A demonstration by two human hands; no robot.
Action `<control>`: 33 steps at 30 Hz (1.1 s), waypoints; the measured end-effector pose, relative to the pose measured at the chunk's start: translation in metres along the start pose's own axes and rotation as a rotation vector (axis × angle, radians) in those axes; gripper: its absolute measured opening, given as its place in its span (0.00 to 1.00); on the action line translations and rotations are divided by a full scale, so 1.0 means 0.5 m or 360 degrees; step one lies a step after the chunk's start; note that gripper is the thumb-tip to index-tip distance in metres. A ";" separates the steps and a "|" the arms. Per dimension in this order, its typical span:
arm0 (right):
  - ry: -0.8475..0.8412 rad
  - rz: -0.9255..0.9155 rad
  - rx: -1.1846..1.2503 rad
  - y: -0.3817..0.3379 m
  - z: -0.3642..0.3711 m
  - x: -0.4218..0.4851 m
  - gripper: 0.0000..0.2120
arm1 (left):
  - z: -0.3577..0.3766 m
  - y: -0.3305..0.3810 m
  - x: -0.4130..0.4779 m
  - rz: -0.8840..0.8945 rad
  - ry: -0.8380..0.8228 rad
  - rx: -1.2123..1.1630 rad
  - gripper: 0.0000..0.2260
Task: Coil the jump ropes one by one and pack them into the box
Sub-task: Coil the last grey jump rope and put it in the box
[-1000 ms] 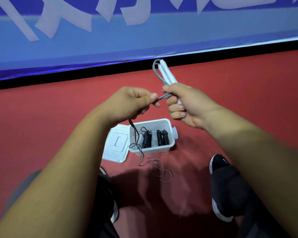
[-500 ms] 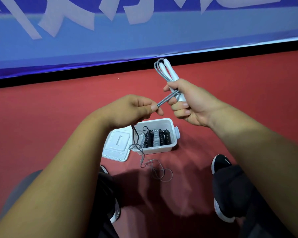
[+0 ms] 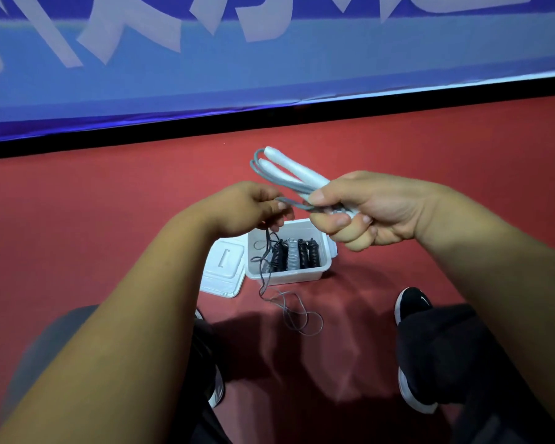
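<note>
We are in the middle of coiling a grey jump rope, and we think it is not yet ready for the box. Our right hand is clamped around both white handles and some loops. Our left hand pinches the cord just beside the right fingertips. Both forearms are raised. Below the left fingers the slack hangs past the box, which holds coiled ropes, down to the floor. Next this slack should be wound around the handles with even tension.
</note>
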State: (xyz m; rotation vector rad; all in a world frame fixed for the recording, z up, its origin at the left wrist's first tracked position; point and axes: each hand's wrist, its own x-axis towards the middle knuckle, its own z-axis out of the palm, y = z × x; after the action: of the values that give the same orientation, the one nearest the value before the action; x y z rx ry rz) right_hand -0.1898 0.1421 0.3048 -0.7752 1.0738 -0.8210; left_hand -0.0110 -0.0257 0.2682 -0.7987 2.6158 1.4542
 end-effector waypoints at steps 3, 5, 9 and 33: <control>-0.0110 0.0156 -0.0158 0.010 0.002 -0.006 0.14 | -0.005 0.014 -0.004 0.0125 0.0089 -0.0140 0.07; -0.0162 0.0217 -0.0143 0.019 0.004 -0.002 0.08 | -0.013 0.020 -0.011 0.0247 0.0080 -0.0140 0.11; -0.0239 0.0329 -0.0135 0.034 0.000 0.007 0.18 | -0.015 0.028 -0.009 0.0242 0.0030 -0.0347 0.07; 0.0484 0.0556 -0.0525 0.099 -0.039 0.084 0.08 | 0.000 0.078 -0.028 0.0289 -0.0017 0.0221 0.08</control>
State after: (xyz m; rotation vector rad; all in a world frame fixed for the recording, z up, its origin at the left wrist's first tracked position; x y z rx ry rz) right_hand -0.1881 0.1270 0.2390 -0.7189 1.5930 -0.4747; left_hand -0.0166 -0.0031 0.3025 -0.5507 2.8071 1.2903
